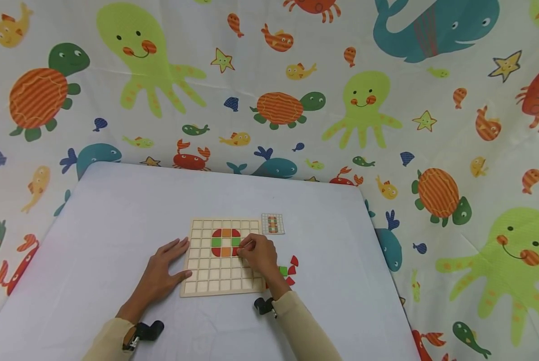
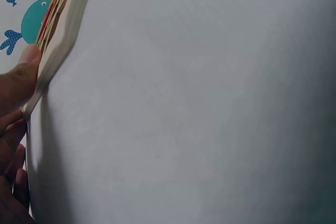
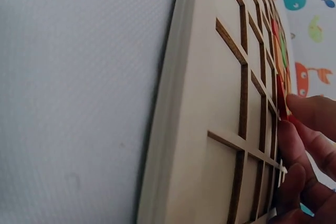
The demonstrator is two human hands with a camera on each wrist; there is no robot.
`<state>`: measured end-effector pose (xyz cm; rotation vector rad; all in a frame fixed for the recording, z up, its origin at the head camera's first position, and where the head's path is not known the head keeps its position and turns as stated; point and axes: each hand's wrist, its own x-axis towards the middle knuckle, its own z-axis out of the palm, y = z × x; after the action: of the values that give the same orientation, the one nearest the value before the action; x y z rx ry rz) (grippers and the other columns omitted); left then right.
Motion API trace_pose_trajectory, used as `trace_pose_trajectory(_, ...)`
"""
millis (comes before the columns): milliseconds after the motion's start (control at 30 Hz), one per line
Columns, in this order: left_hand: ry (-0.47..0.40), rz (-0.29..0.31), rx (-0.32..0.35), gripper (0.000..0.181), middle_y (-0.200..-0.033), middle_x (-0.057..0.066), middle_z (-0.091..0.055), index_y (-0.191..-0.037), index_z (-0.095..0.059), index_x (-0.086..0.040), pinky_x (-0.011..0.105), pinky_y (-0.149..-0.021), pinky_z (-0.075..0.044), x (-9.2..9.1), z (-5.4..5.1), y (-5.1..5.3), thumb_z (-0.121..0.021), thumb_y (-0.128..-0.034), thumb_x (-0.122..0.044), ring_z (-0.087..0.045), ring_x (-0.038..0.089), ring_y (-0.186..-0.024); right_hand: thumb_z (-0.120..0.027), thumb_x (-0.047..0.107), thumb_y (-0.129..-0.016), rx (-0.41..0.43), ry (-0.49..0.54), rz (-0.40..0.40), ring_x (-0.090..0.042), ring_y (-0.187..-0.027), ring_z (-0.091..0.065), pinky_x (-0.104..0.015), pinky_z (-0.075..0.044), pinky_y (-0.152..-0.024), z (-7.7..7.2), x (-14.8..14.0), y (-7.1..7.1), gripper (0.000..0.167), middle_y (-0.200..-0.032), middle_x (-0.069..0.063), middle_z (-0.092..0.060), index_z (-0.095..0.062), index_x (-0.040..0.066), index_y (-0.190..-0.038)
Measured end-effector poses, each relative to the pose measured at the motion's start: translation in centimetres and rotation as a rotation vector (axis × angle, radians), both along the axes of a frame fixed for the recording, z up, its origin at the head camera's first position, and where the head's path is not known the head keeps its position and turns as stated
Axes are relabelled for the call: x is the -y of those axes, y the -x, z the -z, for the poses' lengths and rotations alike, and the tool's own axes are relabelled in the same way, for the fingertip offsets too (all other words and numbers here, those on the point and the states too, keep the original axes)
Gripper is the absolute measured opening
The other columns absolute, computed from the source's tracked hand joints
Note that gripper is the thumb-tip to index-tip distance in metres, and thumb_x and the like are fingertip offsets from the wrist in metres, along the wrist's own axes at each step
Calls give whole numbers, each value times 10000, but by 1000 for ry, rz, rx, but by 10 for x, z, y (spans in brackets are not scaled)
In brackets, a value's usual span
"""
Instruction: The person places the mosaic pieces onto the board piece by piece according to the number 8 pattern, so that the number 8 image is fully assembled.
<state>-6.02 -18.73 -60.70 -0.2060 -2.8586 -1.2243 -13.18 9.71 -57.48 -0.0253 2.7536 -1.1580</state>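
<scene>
Wooden grid board (image 1: pixel 212 287), one: flat on the white table (image 1: pixel 129 210), lower centre of the frame, its divided cells facing up. Placed squarely before the person, presumably so both hands can reach it.

Tile ring (image 1: pixel 226 232), set in the upper middle of the board: red corner pieces, orange above and below, green at either side, bare cell within.

Pattern card (image 1: pixel 273 224), one: just beyond the board's upper right corner, bearing a small coloured figure in fine grid lines; likely kept there for reference, clear of the working area.

Loose pieces (image 1: pixel 294 260), red and green: right of the board, partly hidden by the right forearm; probably laid there for easy picking by that hand.

Left hand (image 1: pixel 164 268): fingers extended and spread, grasping nothing; fingertips and thumb touch the board's left edge, apparently to steady it.

Right hand (image 1: pixel 260 256): thumb and forefinger drawn together, seemingly pinching the red piece (image 1: pixel 235 251) at the ring's lower right corner; a precise hold, suited to seating a small part.
</scene>
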Motion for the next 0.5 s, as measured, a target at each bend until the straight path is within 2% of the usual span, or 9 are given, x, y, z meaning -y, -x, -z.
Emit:
trace_pose_trajectory(300, 2, 1, -10, 865, -1647, 215, -469, -1586, -483, -57, 769, -1151, -292, 0, 2, 0, -901, -840, -185, -347, 507, -1526, -863, 198, -894, 5, -24, 6, -77, -666, -566, -264, -406, -618, -2, 6, -1, 51, -698, 94, -666, -812, 208, -895)
trace_pose_trajectory(500, 5, 4, -15, 861, -1643, 218, -472, -1583, -485, -54, 771, -1147, -293, 0, 1, 0, -899, -840, -186, -349, 510, -1522, -866, 221, -898, 5, 4, 4, -89, -708, -569, -272, -425, -641, -3, 4, -3, 42, -726, 109, -669, -829, 234, -915)
